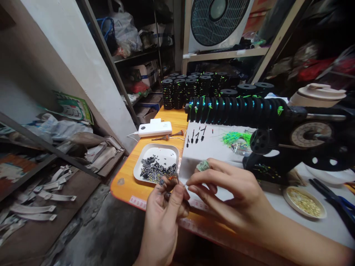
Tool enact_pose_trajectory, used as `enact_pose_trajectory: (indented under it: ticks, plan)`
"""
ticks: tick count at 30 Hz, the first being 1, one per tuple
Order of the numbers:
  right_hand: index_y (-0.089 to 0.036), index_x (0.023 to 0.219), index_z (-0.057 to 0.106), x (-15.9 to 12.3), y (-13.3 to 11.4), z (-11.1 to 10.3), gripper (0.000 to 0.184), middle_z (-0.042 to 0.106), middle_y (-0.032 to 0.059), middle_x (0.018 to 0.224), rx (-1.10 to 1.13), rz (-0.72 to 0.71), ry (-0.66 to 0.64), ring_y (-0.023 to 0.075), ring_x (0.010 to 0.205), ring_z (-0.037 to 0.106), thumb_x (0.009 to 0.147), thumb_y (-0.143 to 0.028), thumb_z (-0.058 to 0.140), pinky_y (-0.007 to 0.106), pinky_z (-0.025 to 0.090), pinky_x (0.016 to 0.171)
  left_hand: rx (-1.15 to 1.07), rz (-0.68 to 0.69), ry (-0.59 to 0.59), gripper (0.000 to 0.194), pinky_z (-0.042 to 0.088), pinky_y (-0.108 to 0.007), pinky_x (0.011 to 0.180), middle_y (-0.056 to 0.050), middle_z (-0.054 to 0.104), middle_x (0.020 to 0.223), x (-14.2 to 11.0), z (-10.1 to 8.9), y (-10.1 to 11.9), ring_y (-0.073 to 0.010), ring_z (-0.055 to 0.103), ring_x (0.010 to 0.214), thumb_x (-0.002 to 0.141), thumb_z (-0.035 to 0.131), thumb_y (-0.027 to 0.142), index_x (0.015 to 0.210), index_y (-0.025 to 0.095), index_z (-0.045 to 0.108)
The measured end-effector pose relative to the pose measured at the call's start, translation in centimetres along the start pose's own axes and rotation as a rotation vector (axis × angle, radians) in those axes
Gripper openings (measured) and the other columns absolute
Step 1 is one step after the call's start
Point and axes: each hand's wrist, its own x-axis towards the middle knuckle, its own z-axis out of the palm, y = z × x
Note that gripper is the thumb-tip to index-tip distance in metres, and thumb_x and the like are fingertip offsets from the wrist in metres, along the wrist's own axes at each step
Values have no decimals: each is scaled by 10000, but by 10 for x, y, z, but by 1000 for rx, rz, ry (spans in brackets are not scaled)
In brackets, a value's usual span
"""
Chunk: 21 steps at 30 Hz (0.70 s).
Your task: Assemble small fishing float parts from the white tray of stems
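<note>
My left hand (165,207) is closed in a pinch on small dark and orange parts, just below the white tray (141,162) of small black pieces. My right hand (230,188) pinches something thin I cannot make out, right beside the left fingertips, over the white sheet (210,147). A greenish wrap sits on one right finger. A few small black floats lie in a row on the sheet, near a bunch of green line (233,137).
A rod carrying several black spools (235,110) crosses above the sheet, with stacks of black spools behind. A white power bank (154,129), a dish of gold beads (304,201), pliers (332,197), a fan (217,20) and cluttered shelves surround the orange table (124,184).
</note>
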Motion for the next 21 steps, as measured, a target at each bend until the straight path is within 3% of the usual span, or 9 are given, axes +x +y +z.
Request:
enact_pose_trajectory:
  ticks: [6, 11, 17, 21]
  plan:
    - [-177, 912, 715, 5, -2, -6, 127, 535, -16, 688, -6, 1, -50, 99, 594, 495, 911, -81, 632, 205, 371, 527, 45, 17, 49, 311, 322, -114, 476, 32, 583, 643, -3, -4, 9, 3, 320, 459, 753, 855, 352, 829, 133, 647]
    - [-157, 855, 708, 2, -5, -3, 157, 498, -3, 716, -47, 19, -154, 100, 598, 476, 916, -80, 585, 212, 335, 521, 150, 132, 125, 329, 407, -138, 527, 11, 600, 652, -7, -6, 11, -49, 483, 546, 712, 872, 402, 774, 141, 682]
    - [-142, 898, 694, -1, -2, 0, 190, 471, 9, 727, -169, -34, -170, 129, 621, 442, 965, -115, 518, 244, 320, 538, 190, 140, 137, 326, 422, -134, 539, 13, 610, 665, -11, -6, 10, -60, 514, 574, 705, 873, 419, 778, 160, 688]
    - [-151, 897, 690, -3, -2, -1, 84, 481, 10, 741, -178, -47, -194, 138, 640, 437, 932, -197, 629, 251, 314, 539, 244, 218, 174, 304, 456, -166, 588, 2, 601, 727, -13, -8, 5, -103, 548, 664, 735, 846, 428, 796, 181, 680]
